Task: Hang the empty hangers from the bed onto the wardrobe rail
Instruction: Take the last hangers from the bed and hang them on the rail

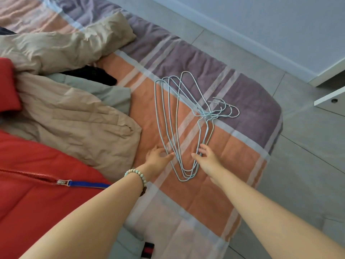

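Several light blue wire hangers (205, 114) lie stacked in a loose fan on the striped bed cover (242, 146), their hooks pointing right toward the bed's edge. My left hand (158, 157), with a bead bracelet on the wrist, reaches to the near left end of the stack, fingers spread and relaxed, touching or just above the wires. My right hand (207, 157) hovers at the near right side of the stack, fingers straight, holding nothing. No wardrobe rail is in view.
A beige padded jacket (74, 116) and a red jacket (37, 193) with a zipper lie on the bed to the left. Grey tiled floor (308, 165) runs along the bed's right side, with a white furniture edge (328, 98) at the far right.
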Motion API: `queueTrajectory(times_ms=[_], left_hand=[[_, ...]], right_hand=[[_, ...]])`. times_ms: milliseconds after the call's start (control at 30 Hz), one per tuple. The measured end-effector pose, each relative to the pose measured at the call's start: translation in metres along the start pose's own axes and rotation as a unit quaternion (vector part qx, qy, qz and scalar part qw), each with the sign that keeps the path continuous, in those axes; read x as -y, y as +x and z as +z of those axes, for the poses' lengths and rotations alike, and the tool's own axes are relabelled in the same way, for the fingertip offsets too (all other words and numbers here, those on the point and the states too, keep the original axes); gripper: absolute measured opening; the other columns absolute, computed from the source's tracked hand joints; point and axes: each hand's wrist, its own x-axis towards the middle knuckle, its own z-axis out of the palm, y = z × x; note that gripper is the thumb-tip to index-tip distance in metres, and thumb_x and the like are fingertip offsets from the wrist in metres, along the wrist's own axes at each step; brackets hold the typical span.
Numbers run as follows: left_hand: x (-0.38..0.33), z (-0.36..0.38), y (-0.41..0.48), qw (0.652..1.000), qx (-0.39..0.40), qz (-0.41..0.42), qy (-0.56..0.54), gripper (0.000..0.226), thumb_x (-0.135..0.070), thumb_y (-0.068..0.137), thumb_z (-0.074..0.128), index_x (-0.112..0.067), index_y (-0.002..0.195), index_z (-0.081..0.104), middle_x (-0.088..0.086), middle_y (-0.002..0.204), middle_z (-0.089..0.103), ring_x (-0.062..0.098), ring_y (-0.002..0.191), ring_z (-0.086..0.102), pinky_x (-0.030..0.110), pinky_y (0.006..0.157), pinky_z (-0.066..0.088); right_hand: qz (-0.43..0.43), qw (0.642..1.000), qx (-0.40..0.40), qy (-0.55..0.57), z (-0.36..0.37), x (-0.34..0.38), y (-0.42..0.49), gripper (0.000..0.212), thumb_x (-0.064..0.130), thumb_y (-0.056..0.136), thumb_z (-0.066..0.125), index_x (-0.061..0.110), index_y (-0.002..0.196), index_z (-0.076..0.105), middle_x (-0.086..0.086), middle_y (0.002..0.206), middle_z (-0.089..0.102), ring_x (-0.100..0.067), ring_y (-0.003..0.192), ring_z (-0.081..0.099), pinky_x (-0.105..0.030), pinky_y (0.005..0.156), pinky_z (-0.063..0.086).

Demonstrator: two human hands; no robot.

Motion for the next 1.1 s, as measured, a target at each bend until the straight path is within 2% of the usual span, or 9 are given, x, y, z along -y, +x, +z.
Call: queueTrajectory(times_ms=[100,133,200,333,567,667,833,967,1100], left_hand=[[0.002,0.004,-0.001,0.993,-0.054,-0.003,-0.108,0.028,-0.037,0.088,0.061,-0.019,0.109,0.063,0.006,0.145,0.041,0.023,0.128,0.045,0.029,0.104,0.04],[0.001,0.004,-0.005,0.987,-0.074,0.0,-0.144,0.017,-0.03,0.088,0.062,-0.018,0.1,0.063,0.008,0.124,0.057,0.021,0.102,0.059,0.019,0.084,0.05],[-0.001,0.001,-0.018,0.979,-0.103,0.024,-0.176,0.013,-0.019,0.09,0.059,-0.014,0.102,0.061,0.003,0.081,0.058,0.014,0.062,0.053,0.011,0.048,0.043],[-0.013,-0.012,-0.044,0.963,-0.145,0.086,-0.212,0.024,-0.017,0.094,0.053,-0.017,0.118,0.058,0.0,0.106,0.061,0.016,0.097,0.057,0.023,0.077,0.046],[-0.126,-0.04,-0.11,0.937,-0.135,0.157,-0.282,0.028,-0.023,0.1,0.038,-0.012,0.124,0.048,-0.005,0.092,0.062,0.011,0.061,0.054,0.021,0.055,0.046],[-0.195,-0.047,-0.149,0.937,-0.098,0.204,-0.264,0.03,-0.027,0.1,0.039,-0.009,0.124,0.046,-0.001,0.101,0.058,0.011,0.062,0.051,0.017,0.05,0.045],[-0.3,-0.045,-0.231,0.929,-0.04,0.268,-0.252,0.045,-0.029,0.098,0.043,-0.003,0.135,0.038,0.002,0.09,0.054,0.014,0.071,0.054,0.029,0.068,0.045],[-0.37,-0.027,-0.301,0.921,0.069,0.311,-0.223,0.044,-0.034,0.099,0.039,-0.009,0.135,0.039,0.011,0.119,0.053,0.022,0.085,0.056,0.03,0.069,0.045],[-0.428,-0.003,-0.387,0.904,0.196,0.353,-0.143,0.043,-0.043,0.099,0.031,-0.011,0.12,0.049,0.015,0.115,0.058,0.022,0.082,0.06,0.029,0.072,0.048]], right_hand=[[0.018,0.999,0.014,0.045,0.003,0.007,0.0,0.041,0.017,0.094,0.054,0.013,0.134,0.042,-0.002,0.104,0.06,-0.007,0.08,0.054,-0.014,0.072,0.042],[0.012,0.998,0.018,0.059,0.002,0.009,-0.002,0.033,0.015,0.096,0.051,0.014,0.129,0.045,0.001,0.088,0.059,-0.003,0.071,0.05,-0.01,0.063,0.039],[-0.016,0.997,0.027,0.073,0.001,0.014,-0.01,0.023,0.009,0.098,0.045,0.011,0.12,0.05,0.003,0.074,0.055,-0.001,0.065,0.048,-0.006,0.056,0.038],[-0.043,0.991,0.075,0.101,-0.011,0.033,-0.042,0.014,0.003,0.096,0.047,0.01,0.105,0.054,-0.003,0.079,0.063,-0.009,0.068,0.057,-0.009,0.058,0.046],[-0.107,0.976,0.093,0.164,-0.088,0.11,-0.125,0.011,0.004,0.091,0.056,0.014,0.087,0.054,-0.004,0.085,0.071,-0.009,0.067,0.068,-0.02,0.065,0.056],[-0.154,0.968,0.064,0.186,-0.137,0.15,-0.172,0.013,0.002,0.091,0.056,0.013,0.086,0.054,0.0,0.077,0.073,-0.007,0.065,0.069,-0.018,0.061,0.055],[-0.234,0.953,-0.011,0.192,-0.221,0.204,-0.264,0.013,0.001,0.09,0.057,0.013,0.084,0.054,-0.01,0.09,0.071,-0.009,0.066,0.069,-0.019,0.06,0.055],[-0.288,0.935,-0.076,0.194,-0.29,0.234,-0.342,0.008,0.005,0.09,0.058,0.012,0.086,0.053,-0.011,0.092,0.073,-0.014,0.075,0.071,-0.022,0.069,0.056],[-0.335,0.906,-0.169,0.197,-0.357,0.244,-0.422,0.007,0.009,0.089,0.06,0.011,0.087,0.055,-0.008,0.089,0.074,-0.015,0.077,0.072,-0.023,0.07,0.057]])
